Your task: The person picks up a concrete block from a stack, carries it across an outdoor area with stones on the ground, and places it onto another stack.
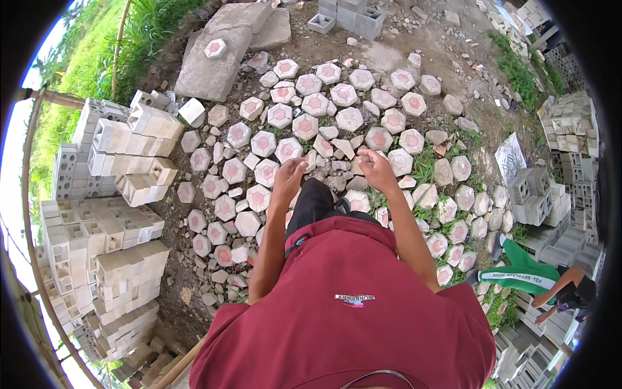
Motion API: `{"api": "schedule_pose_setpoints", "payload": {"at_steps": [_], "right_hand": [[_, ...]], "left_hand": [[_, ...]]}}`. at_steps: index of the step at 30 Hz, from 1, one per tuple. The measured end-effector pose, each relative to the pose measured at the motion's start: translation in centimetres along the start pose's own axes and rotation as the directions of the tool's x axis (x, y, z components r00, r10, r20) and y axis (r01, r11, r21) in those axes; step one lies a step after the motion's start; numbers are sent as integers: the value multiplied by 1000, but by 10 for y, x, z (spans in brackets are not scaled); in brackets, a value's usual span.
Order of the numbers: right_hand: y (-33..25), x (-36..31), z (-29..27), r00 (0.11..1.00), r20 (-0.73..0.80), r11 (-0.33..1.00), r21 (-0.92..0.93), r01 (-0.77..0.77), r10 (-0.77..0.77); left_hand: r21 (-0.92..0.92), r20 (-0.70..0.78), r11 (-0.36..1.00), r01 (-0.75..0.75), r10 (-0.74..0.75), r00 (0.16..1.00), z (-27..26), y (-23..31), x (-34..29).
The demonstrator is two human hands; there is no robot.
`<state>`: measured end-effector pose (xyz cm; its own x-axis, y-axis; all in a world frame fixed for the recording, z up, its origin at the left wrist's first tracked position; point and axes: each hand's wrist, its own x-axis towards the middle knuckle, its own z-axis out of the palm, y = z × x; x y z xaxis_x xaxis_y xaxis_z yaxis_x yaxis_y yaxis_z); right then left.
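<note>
Both of my hands hang in front of my body over ground laid with hexagonal paving stones (313, 104), whitish with reddish centres. My left hand (289, 175) has loosely bent fingers with the thumb apart, and nothing shows in it. Nearest to it lies one hexagonal paver (289, 150), just beyond the fingertips. My right hand (376, 170) is also half-curled and empty, close to another paver (400, 161). Broken stone pieces (344, 148) lie between the two hands. Neither hand visibly touches a stone.
Stacked hollow concrete blocks (133, 262) stand at the left, and more blocks (530, 194) at the right. A large slab (214, 68) at the far left bears one paver (215, 48). On the right, another person in green trousers (525, 272) is nearby.
</note>
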<state>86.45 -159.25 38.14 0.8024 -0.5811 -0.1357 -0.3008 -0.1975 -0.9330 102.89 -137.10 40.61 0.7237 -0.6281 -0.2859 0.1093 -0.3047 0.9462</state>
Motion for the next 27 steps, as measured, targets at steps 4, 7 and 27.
{"api": "schedule_pose_setpoints", "payload": {"at_steps": [4, 7, 27], "right_hand": [[4, 35, -2, 998, -18, 998, 16, -60, 60], [10, 72, -9, 994, -2, 992, 58, -111, 111], [-49, 450, -34, 985, -55, 956, 257, -142, 162]], "left_hand": [[-7, 37, 991, 134, -133, 990, 4, -9, 37], [-24, 53, 989, 148, -147, 988, 5, -12, 83], [-25, 163, 998, -53, 56, 985, -38, 141, 500]]}}
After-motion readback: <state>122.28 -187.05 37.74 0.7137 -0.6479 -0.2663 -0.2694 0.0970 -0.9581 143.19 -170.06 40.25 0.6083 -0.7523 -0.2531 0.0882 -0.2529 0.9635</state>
